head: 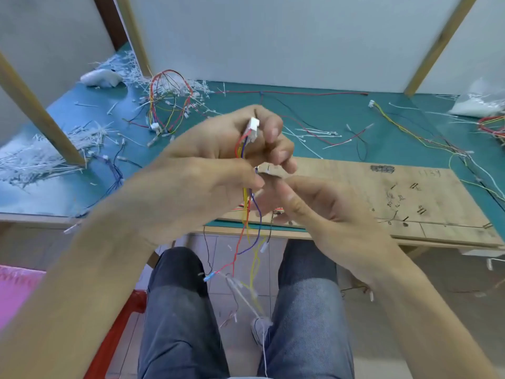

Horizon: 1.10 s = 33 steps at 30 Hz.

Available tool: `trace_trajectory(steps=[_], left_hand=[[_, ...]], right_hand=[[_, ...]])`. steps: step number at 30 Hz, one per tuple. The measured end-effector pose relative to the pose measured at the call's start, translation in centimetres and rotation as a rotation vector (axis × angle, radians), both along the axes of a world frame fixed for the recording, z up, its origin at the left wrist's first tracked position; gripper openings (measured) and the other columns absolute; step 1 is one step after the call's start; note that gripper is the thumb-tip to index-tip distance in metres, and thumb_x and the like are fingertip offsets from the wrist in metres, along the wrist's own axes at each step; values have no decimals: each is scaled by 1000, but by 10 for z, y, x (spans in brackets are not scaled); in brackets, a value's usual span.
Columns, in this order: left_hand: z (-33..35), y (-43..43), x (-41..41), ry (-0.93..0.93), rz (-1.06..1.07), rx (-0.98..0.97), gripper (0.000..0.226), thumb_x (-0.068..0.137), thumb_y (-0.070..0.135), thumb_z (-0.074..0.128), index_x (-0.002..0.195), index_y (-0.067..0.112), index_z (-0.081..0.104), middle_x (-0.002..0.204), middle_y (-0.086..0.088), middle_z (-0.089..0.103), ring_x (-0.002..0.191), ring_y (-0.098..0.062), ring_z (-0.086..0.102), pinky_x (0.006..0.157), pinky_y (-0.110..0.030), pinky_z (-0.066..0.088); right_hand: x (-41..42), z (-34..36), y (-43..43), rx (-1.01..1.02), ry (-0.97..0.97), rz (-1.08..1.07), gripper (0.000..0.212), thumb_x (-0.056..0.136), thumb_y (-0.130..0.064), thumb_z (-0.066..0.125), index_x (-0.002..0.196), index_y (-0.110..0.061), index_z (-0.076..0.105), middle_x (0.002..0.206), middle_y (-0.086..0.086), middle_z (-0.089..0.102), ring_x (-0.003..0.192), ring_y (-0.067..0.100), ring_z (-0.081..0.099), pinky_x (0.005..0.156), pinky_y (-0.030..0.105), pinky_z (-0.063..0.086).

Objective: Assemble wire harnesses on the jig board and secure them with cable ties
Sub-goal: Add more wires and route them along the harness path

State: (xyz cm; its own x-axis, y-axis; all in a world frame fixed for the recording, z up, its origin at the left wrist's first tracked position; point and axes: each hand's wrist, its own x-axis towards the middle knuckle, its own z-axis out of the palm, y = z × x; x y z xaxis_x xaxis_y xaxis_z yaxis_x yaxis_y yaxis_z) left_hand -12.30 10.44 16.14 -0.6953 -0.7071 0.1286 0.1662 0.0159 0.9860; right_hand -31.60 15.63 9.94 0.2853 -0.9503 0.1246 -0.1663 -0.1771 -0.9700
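Left hand gripping wire harness, right hand beside

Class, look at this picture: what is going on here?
A seated person grips a bundle of coloured wires with a white plug in the left hand, above the lap. The right hand meets the bundle just below; its grip is too blurred to tell. The wooden board lies on the green table behind, among loose wires and cable ties.
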Motion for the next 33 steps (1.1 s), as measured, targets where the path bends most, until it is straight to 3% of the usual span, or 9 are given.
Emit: trace_trajectory(steps=[2,7,11,15,19,23,28,31,33], left_hand=[[-8,-1,6,23,-3,-8,34,79,-16,46,103,9,50,104,-14,51,87,-34,43,69,-40,41],[-24,-10,16,-138,0,-88,30,99,5,48,127,15,56,105,-7,48,92,-24,48,81,-40,43],[-30,-22,24,-163,58,-124,45,100,19,65,142,22,50,102,-14,47,86,-27,51,80,-46,47],[-33,-27,30,-202,204,-175,40,86,17,81,122,9,66,86,-9,62,79,-22,63,76,-32,57],[-31,-27,32,-305,254,-179,33,82,15,84,110,4,71,81,-17,69,62,-28,67,56,-33,57],[-28,-22,36,-391,133,-100,34,97,29,70,113,1,59,61,-17,61,44,-31,57,48,-35,51],[-19,-15,50,-86,-216,209,17,110,18,50,113,2,45,60,-18,49,24,-13,41,36,-13,35],[-16,-15,49,93,-230,268,5,109,11,46,110,5,47,60,-11,44,24,-8,21,33,-9,23],[-16,-13,44,138,-185,246,7,109,9,41,108,11,47,60,-8,43,25,-9,20,33,-10,22]], right_hand=[[3,-1,-6,-30,-38,18,30,107,-30,56,111,-8,77,104,0,79,97,10,72,88,24,55],[14,-4,-16,-116,-39,28,12,99,-25,73,109,-20,77,95,7,74,86,22,71,80,55,60],[20,-8,-26,-171,-76,-24,7,97,-18,75,99,-25,78,85,13,72,68,20,67,63,51,57],[16,-14,-31,-160,-50,-46,5,98,-24,73,101,-23,78,88,8,75,72,21,69,65,51,56],[6,-11,-36,-157,-48,-66,10,105,-20,62,99,-13,66,80,6,73,76,25,73,73,47,58],[-10,-4,-49,-335,186,-175,16,108,-34,60,97,-23,62,63,-1,52,50,17,59,51,33,44],[-13,-8,-63,-460,380,-153,22,103,-32,64,87,-19,68,57,-6,41,53,9,33,54,17,25],[-10,-12,-61,-270,218,-66,21,101,-35,64,86,-20,65,61,6,57,53,12,52,56,25,44],[-5,-21,-50,-157,227,75,22,106,-30,62,92,-14,67,74,5,72,67,17,70,67,41,60]])
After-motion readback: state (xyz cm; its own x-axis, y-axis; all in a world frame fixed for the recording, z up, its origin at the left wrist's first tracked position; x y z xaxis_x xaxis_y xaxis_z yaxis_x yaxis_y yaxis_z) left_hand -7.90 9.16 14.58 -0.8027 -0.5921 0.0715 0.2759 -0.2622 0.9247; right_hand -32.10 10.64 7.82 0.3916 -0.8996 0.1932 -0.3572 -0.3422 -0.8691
